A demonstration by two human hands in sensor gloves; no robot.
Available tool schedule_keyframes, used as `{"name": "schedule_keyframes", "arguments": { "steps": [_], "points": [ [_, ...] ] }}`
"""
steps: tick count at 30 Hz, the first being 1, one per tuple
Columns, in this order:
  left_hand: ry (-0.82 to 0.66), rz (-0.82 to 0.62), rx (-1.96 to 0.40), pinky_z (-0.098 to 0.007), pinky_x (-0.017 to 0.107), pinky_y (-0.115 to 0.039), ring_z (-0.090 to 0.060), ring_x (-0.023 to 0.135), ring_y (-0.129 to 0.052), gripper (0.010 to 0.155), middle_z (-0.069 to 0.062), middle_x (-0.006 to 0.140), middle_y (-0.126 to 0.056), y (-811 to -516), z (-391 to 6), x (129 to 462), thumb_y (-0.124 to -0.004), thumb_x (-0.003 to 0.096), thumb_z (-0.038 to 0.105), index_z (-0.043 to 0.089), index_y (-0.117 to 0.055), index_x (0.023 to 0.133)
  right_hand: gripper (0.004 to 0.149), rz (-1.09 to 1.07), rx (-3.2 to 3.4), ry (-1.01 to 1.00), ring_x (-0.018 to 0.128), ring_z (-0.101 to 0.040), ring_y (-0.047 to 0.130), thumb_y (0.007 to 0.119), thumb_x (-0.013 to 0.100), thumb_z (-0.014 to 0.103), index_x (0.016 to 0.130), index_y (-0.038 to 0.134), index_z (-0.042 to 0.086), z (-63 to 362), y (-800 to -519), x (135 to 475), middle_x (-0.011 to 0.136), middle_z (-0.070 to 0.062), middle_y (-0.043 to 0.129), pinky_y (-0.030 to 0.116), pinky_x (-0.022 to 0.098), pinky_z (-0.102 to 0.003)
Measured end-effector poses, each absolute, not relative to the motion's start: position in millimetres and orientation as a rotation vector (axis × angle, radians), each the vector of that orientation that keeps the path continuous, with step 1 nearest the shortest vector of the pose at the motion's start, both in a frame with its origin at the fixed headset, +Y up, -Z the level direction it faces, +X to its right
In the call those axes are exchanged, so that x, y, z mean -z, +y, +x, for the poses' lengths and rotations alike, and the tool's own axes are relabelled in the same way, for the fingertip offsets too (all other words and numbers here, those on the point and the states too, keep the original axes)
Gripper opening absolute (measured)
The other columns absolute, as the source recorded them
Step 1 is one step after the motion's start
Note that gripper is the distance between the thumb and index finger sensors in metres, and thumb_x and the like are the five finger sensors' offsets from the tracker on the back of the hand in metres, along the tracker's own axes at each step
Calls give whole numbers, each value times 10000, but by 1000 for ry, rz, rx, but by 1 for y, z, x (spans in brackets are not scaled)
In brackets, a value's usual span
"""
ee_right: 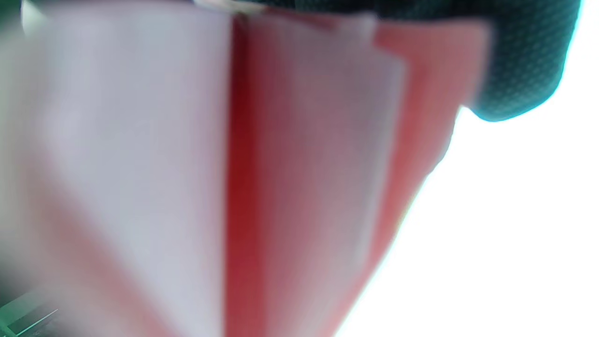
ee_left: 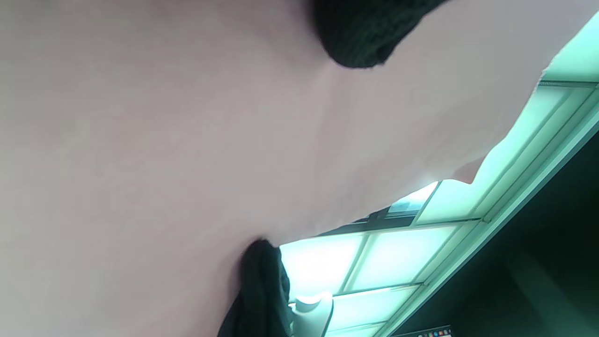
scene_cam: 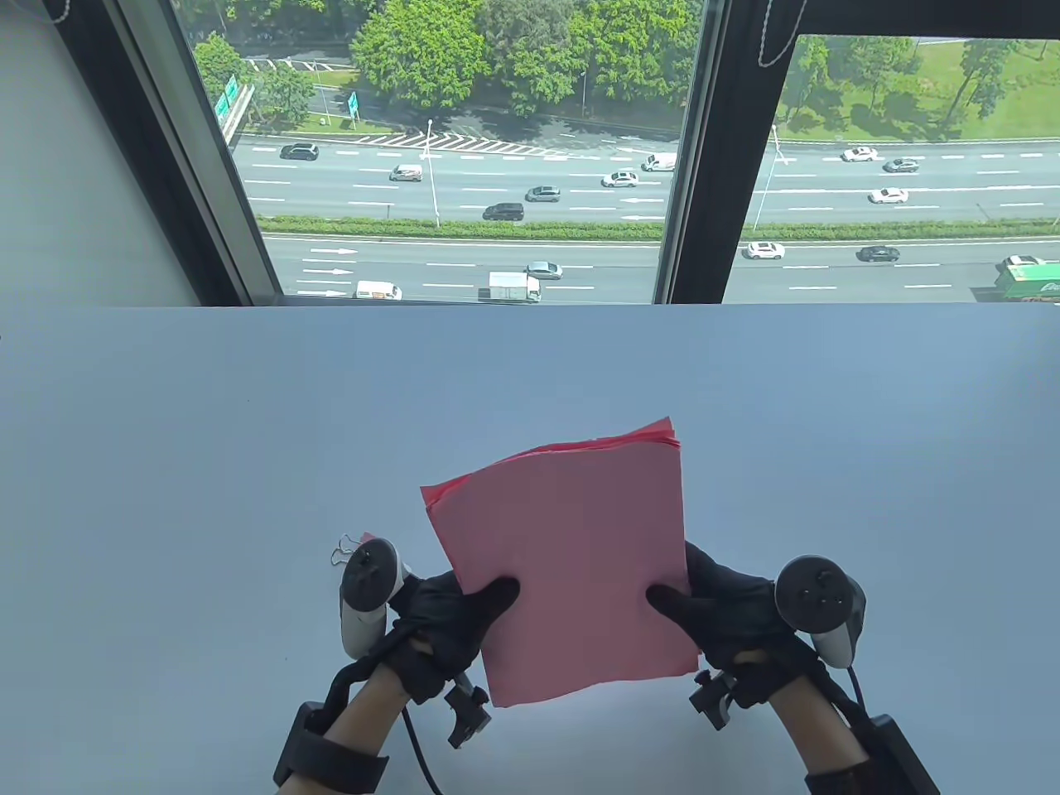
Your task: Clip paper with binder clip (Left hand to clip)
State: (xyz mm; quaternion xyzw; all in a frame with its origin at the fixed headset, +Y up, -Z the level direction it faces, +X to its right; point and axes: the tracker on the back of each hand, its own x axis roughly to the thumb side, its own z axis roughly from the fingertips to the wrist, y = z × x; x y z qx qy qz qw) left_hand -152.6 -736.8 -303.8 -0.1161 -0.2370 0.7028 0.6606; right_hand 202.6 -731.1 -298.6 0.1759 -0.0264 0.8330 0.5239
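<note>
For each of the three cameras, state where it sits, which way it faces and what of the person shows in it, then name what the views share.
Table view: above the white table, facing the window; left hand and right hand hold the stack of pink paper sheets; a wire-handled binder clip lies beside the left tracker.
Left wrist view: under the paper, tilted up at ceiling panels; gloved fingertips show.
Right wrist view: close to the blurred fanned sheets; a gloved finger shows.
Shared: the pink paper.

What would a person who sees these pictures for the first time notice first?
The eye goes first to the stack of pink paper, held up above the white table near its front edge. The left hand grips its lower left side and the right hand its lower right side. A small binder clip lies on the table left of the left hand, partly hidden by the tracker.
</note>
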Motion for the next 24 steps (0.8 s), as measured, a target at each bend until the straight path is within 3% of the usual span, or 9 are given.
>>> {"name": "schedule_keyframes", "arguments": {
  "steps": [12, 14, 17, 24],
  "points": [
    [-487, -240, -1800, -451, 434, -887, -314, 654, -1041, 511, -72, 883, -955, -735, -159, 304, -709, 490, 353, 289, -793, 990, 771, 391, -1873, 3, 542, -387, 1030, 880, 424, 532, 1018, 656, 94, 198, -734, 297, 777, -138, 961, 825, 406, -545],
    [-479, -236, -1816, -453, 433, -886, -317, 650, -1042, 511, -76, 880, -956, -734, -159, 303, -711, 490, 350, 282, -794, 990, 669, 393, -1840, 22, 517, -369, 1047, 890, 425, 503, 942, 780, 93, 198, -734, 298, 715, -110, 1008, 834, 399, -537],
    [-481, -223, -1771, -454, 436, -885, -323, 660, -1036, 512, -72, 887, -952, -732, -161, 303, -710, 492, 357, 289, -790, 993, 486, 398, -1774, 58, 445, -326, 1079, 923, 422, 354, 832, 896, 95, 196, -731, 297, 603, -63, 1067, 856, 368, -513],
    [-469, -220, -1627, -454, 416, -892, -328, 648, -1046, 518, -72, 862, -980, -728, -166, 304, -737, 485, 357, 257, -803, 989, 405, 379, -1819, -29, 393, -286, 1095, 923, 413, 325, 768, 953, 134, 203, -723, 297, 528, -40, 1091, 875, 346, -485]
  ]
}}
